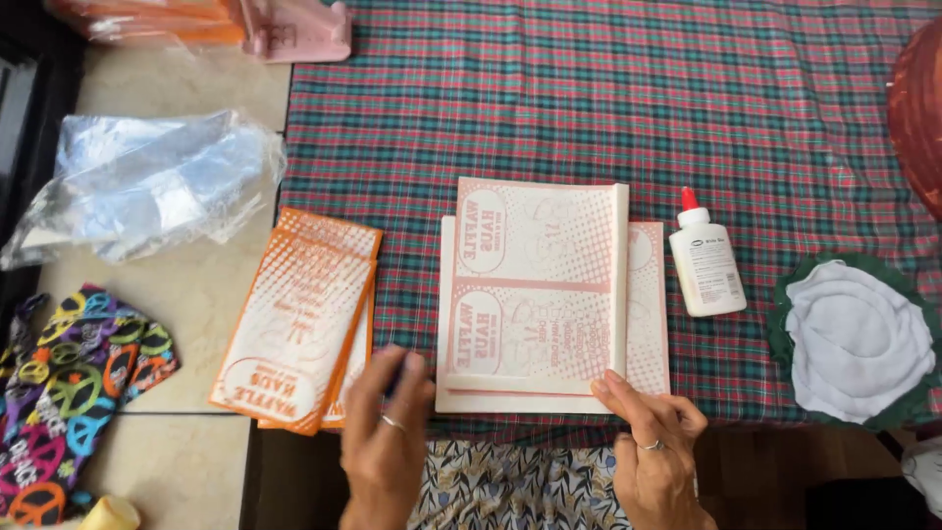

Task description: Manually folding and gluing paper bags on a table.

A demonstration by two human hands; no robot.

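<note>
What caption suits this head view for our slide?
Two hands at a pink paper stack on a checked cloth, glue bottle beside.

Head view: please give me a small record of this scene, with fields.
surface: plaid tablecloth
centre: pink printed paper sheets, stacked, top one folded
left hand: at the stack's near left corner, holds nothing
right hand: fingers on the stack's near right corner
right of stack: white glue bottle, red cap
left of stack: orange printed bags

A red and green plaid cloth (589, 88) covers the table. A white glue bottle (705, 260) with a red cap lies on it. Left, on the bare tabletop: crumpled clear plastic (147, 182) and colourful patterned fabric (69, 383). Right: white fabric circles (856, 339).
</note>
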